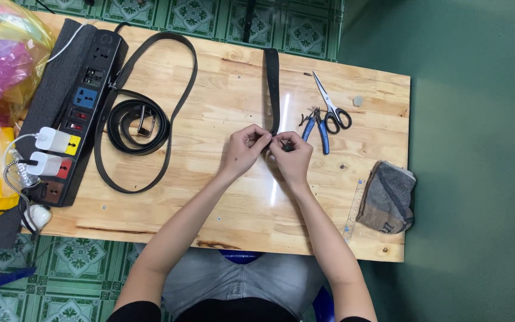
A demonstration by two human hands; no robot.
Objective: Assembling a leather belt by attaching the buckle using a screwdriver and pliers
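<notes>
Seated at a pale wooden table [222, 197], you pinch the near end of a dark belt strap [272, 83] between your left hand [244, 149] and right hand [292, 156], both closed tight on it at mid-table. Its long axis runs straight away from you, pointing to the far edge. Scissors [332, 107] and blue-handled pliers [316, 128] lie just right of it, 1 coiled belt [138, 122] and a power strip [73, 113] lie left, over green patterned floor tiles [78, 256].

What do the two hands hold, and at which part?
Both the left hand and right hand pinch the near end of the black belt strap.
</notes>
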